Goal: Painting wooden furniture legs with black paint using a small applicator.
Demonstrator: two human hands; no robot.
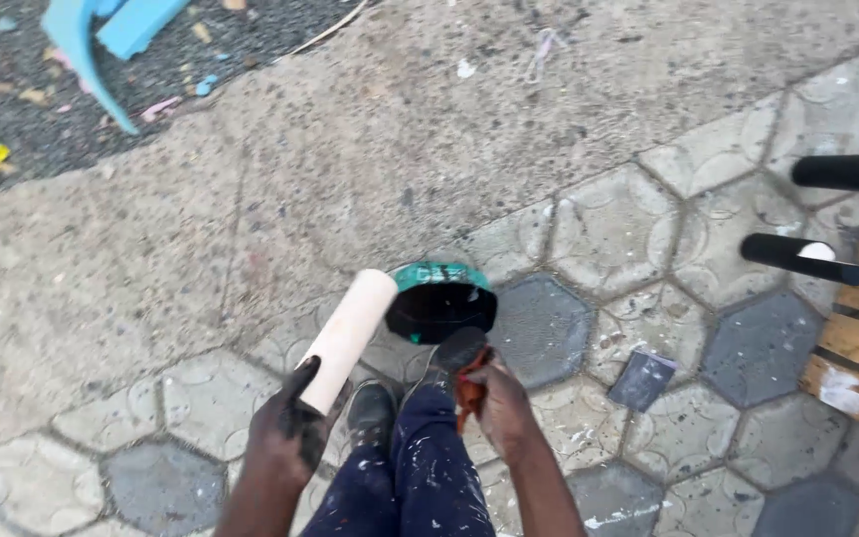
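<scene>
Paint-smeared left hand (288,430) around pale, unpainted wooden cylinder (348,338).

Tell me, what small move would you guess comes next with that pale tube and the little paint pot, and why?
Probably dipping the brush in the right hand into the green-rimmed pot. The left hand, already smeared black, holds the pale tube bare and tilted beside the pot, which holds black paint, and the brush tip hovers at its rim.

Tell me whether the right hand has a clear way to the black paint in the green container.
Probably yes. The right hand, gripping a reddish brush, sits just beside the open green container; nothing lies between them. The left hand holds the pale cylinder off to the side.
</scene>
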